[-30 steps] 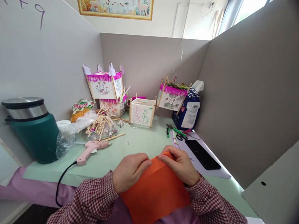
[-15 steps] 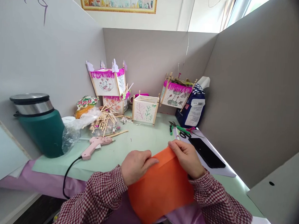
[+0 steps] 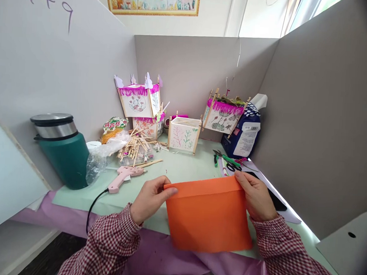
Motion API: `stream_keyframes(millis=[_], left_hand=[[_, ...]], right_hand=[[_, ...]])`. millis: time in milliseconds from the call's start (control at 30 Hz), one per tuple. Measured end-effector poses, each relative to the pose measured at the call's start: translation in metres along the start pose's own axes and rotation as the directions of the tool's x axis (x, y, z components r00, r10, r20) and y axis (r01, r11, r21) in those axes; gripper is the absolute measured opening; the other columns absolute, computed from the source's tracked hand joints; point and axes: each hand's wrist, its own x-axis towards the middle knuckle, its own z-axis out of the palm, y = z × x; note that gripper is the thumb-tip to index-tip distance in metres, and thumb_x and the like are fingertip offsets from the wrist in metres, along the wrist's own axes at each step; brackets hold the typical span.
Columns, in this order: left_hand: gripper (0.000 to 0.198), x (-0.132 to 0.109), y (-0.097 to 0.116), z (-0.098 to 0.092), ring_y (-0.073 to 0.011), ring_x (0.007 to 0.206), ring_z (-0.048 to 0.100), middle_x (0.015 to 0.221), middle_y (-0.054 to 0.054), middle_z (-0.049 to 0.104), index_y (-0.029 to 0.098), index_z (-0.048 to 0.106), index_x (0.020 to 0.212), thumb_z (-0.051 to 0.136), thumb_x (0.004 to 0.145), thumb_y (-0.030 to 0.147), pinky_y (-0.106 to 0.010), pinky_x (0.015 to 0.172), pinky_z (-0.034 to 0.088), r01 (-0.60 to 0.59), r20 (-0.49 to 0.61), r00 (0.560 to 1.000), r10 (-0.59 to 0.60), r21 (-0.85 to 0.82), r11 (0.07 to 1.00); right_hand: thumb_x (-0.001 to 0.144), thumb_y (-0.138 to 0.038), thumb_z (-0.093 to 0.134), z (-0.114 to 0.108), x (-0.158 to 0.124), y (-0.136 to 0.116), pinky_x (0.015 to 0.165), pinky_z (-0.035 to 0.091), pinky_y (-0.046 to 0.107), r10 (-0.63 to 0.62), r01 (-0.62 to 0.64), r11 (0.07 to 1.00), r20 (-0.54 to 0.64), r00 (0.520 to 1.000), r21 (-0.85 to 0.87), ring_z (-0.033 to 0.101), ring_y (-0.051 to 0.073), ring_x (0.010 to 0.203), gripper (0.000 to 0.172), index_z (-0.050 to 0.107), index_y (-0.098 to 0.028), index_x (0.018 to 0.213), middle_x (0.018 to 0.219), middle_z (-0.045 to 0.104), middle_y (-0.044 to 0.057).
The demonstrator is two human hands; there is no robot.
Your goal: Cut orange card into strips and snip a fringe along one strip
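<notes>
While we look down through the head camera, our left hand [image 3: 151,197] pinches the upper left corner of an orange paper sheet [image 3: 208,217], thumb on the side facing us and the other fingers curled behind. Our right hand [image 3: 256,196] is closed on the upper right corner in the same way. We hold the sheet spread between the two hands at the near edge of the table, its lower edge over the purple cloth [image 3: 152,255] and its top edge over the pale green mat [image 3: 182,166]. A narrow darker band runs along the top of the sheet, like a fold.

Just beyond our left hand we see a pink glue gun [image 3: 126,176] lying on the mat, its black cord trailing off the front. Farther left stands a dark green flask [image 3: 67,156] with a steel lid, and a crumpled clear plastic bag [image 3: 104,156] lies beside it. A heap of wooden sticks [image 3: 136,147] lies behind the glue gun. Three paper lanterns stand at the back: a tall stacked lantern [image 3: 139,100] with pink fringe, a plain small lantern [image 3: 183,135] in the middle, and a tilted lantern [image 3: 223,117] leaning on a blue packet [image 3: 243,134]. Green-handled scissors [image 3: 231,164] lie near our right hand, and a dark phone [image 3: 275,202] is partly hidden behind it.
</notes>
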Motion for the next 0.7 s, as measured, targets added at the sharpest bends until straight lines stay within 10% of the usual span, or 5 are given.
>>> stream_keyframes(millis=[267, 500, 700], left_hand=[[0.021, -0.008, 0.018, 0.001, -0.0077, 0.054, 0.041, 0.059, 0.004, 0.047, 0.017, 0.047, 0.073, 0.057, 0.076, 0.035, -0.018, 0.049, 0.031, -0.052, -0.162, 0.986, 0.03, -0.138, 0.989], [0.019, -0.012, 0.032, 0.022, -0.0078, 0.051, 0.042, 0.056, 0.004, 0.05, 0.016, 0.051, 0.074, 0.055, 0.077, 0.035, -0.019, 0.047, 0.032, -0.055, -0.122, 0.991, 0.052, -0.022, 0.998], [0.018, -0.014, 0.04, 0.025, -0.0109, 0.06, 0.052, 0.065, 0.0, 0.058, 0.017, 0.057, 0.086, 0.053, 0.078, 0.032, -0.02, 0.052, 0.038, -0.037, -0.027, 0.999, 0.033, -0.171, 0.985]], right_hand=[[0.078, -0.041, 0.054, -0.019, -0.02, -0.017, 0.067, 0.046, 0.029, -0.101, 0.206, 0.913, 0.296, 0.95, -0.351, 0.055, 0.018, 0.075, 0.023, 0.064, -0.02, 0.081, 0.081, 0.062, 0.004], [0.08, -0.023, 0.053, 0.041, -0.05, -0.053, 0.08, 0.043, 0.036, -0.576, 0.653, 0.651, 0.309, 0.757, -0.387, 0.054, 0.018, 0.088, 0.014, 0.062, -0.023, 0.091, 0.092, 0.061, 0.004], [0.082, -0.019, 0.049, 0.061, -0.056, -0.053, 0.072, 0.043, 0.031, -0.521, 0.585, 0.735, 0.266, 0.811, -0.343, 0.053, 0.016, 0.078, 0.01, 0.058, -0.02, 0.081, 0.081, 0.059, 0.003]])
